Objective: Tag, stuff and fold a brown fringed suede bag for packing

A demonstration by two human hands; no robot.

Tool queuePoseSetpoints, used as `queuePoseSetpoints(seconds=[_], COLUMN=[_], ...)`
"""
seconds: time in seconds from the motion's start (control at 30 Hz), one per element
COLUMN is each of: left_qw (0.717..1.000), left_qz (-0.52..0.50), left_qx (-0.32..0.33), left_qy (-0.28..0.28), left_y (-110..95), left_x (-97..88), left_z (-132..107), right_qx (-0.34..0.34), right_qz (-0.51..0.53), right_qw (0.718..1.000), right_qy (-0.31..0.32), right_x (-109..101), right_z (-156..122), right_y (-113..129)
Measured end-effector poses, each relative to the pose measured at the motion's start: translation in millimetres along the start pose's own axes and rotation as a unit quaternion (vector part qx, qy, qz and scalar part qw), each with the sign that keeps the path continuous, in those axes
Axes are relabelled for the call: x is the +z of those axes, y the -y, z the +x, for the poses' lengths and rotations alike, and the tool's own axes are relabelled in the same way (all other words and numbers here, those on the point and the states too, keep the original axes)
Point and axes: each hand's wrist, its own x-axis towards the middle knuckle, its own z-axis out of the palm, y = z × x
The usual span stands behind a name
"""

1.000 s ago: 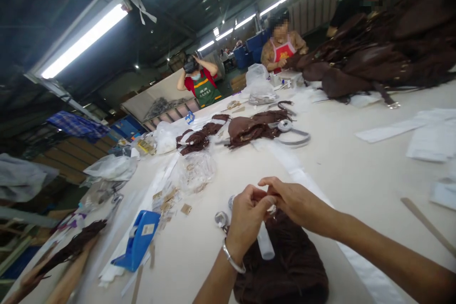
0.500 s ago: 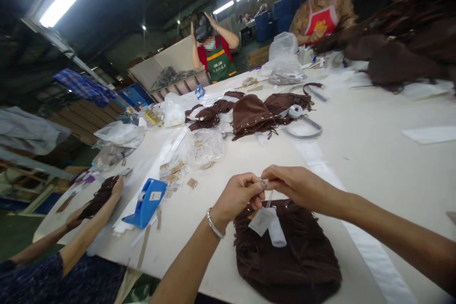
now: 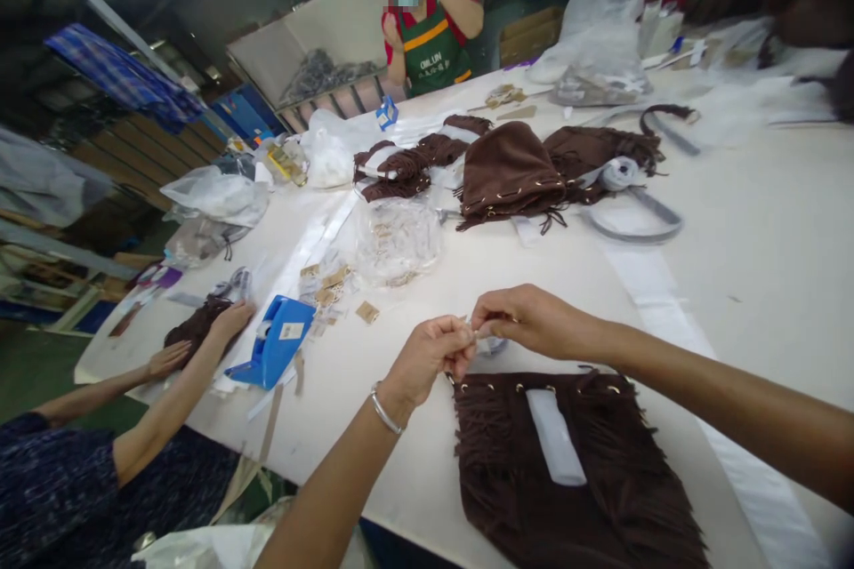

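Note:
My left hand (image 3: pixel 427 356), with a silver bangle at the wrist, is closed in a pinch above the top left corner of a dark brown fringed bag (image 3: pixel 494 480). Against its fingertips, my right hand (image 3: pixel 517 316) is pinched too. Whatever they hold between them is too small to make out. The bag lies flat, with gold eyelets along its upper edge. A white strip (image 3: pixel 555 437) runs down its front from that edge. Just behind my fingers sits a partly hidden greyish item (image 3: pixel 492 345).
A blue tape dispenser (image 3: pixel 277 342) stands left of my hands, near brown tags (image 3: pixel 334 280) and a clear plastic bag (image 3: pixel 397 240). More brown bags (image 3: pixel 511 169) lie farther back. At left, a co-worker's hands (image 3: pixel 230 320) rest on a brown piece. Another person (image 3: pixel 433 18) stands across the table.
The pale tags that hung on a cord from my fingers no longer show there. My hands have moved slightly left, off the bag's middle. The view has tilted down and closer.

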Motion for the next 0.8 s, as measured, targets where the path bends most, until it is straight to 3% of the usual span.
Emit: queuePoseSetpoints(seconds=[0.23,0.4,0.57,0.7,0.8], left_qw=[0.988,0.985,0.945,0.942,0.929], left_qz=[0.112,0.064,0.096,0.113,0.188], left_qx=[-0.001,-0.029,-0.059,-0.111,-0.136], left_qy=[-0.109,-0.156,-0.306,-0.296,-0.287], left_y=[53,83,115,124,120], left_x=[-10.9,-22.3,-40.2,-43.1,-40.9], left_z=[7,-4,-19,-8,9], right_qx=[0.035,0.056,0.058,0.020,0.003], right_qz=[0.057,-0.002,-0.051,-0.067,-0.085], right_qw=[0.997,0.996,0.995,0.990,0.987], right_qy=[0.046,0.063,0.067,0.119,0.133], right_x=[45,62,66,79,94], right_z=[15,18,21,25,25], right_y=[-37,-45,-48,-53,-62])
